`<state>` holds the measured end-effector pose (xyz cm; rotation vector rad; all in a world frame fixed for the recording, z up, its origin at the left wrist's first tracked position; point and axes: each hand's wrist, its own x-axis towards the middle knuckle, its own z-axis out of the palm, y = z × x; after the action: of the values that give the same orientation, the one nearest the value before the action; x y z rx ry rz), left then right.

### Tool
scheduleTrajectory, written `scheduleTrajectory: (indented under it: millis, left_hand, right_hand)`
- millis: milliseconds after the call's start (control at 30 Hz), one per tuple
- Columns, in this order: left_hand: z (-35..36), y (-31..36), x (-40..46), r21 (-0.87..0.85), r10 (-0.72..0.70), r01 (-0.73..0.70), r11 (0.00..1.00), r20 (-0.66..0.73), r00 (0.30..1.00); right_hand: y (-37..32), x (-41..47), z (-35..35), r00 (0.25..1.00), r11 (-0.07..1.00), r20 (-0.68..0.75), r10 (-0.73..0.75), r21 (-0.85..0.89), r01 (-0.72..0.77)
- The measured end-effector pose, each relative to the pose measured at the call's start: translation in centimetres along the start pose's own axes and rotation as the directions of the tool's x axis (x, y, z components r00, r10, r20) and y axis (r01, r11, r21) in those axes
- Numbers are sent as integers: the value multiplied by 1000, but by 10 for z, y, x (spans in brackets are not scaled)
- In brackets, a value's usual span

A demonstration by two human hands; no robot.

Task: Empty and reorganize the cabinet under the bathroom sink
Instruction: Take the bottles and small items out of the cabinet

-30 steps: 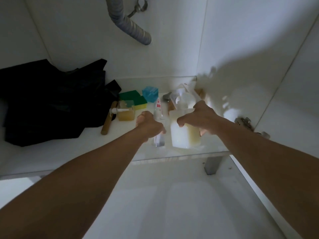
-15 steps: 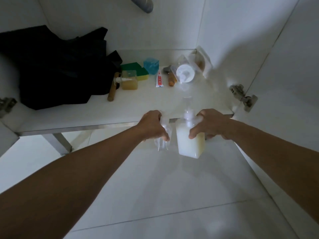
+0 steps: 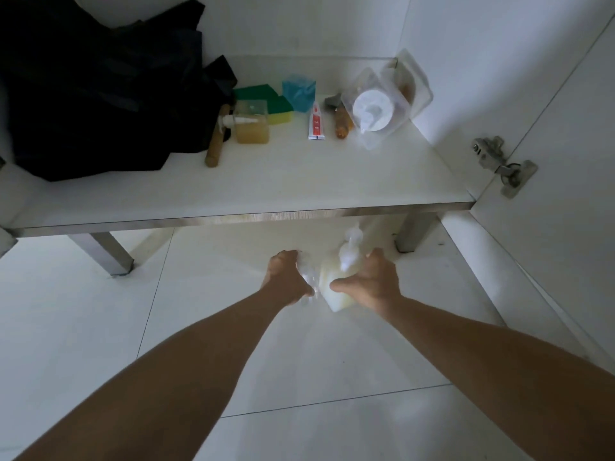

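My right hand (image 3: 369, 282) grips a square pump bottle of white liquid (image 3: 336, 287), low over the floor tiles in front of the cabinet shelf (image 3: 266, 194). Beside it, my left hand (image 3: 286, 281) holds a small clear bottle (image 3: 307, 277), mostly hidden by my fingers. On the shelf lie a black bag (image 3: 100, 88), an amber pump bottle (image 3: 251, 123), a green and yellow sponge (image 3: 269, 101), a blue block (image 3: 299, 91), a red and white tube (image 3: 316, 123), a wooden handle (image 3: 218, 138) and a clear packet with a white pump part (image 3: 376, 111).
The shelf's metal front edge runs just above my hands, with metal legs at the left (image 3: 109, 254) and right (image 3: 412, 232). A door hinge (image 3: 502, 164) sticks out at the right, on the open white door. White floor tiles (image 3: 166, 327) spread below.
Both hands have drawn the two bottles off the shelf, out of the cabinet, and down toward the floor. The view has tilted down, so the drain hose is out of sight.
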<state>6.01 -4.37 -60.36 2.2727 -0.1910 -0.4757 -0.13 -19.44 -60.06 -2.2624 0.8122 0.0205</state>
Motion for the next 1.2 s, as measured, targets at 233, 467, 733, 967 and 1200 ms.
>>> scheduleTrajectory:
  millis: [233, 467, 733, 967, 1200]
  left_hand:
    - [22, -12, 14, 41, 5, -6, 999, 19, 1000]
    - [28, -15, 21, 102, 38, -34, 994, -35, 999]
    - [21, -17, 17, 151, -49, 46, 987, 18, 999]
    - [-18, -3, 5, 527, -149, -6, 850, 252, 956]
    - [-101, 60, 2, 369, -189, 4, 930, 465, 865]
  right_hand:
    - [4, 3, 25, 990, 999, -137, -43, -32, 39]
    - [7, 4, 22, 994, 992, -90, -64, -113, 53]
    - [6, 4, 12, 995, 970, -12, -102, -223, 96]
    - [-15, 16, -31, 963, 816, 268, 0, -558, 155]
    - [-80, 43, -108, 853, 794, 485, 191, -588, 156]
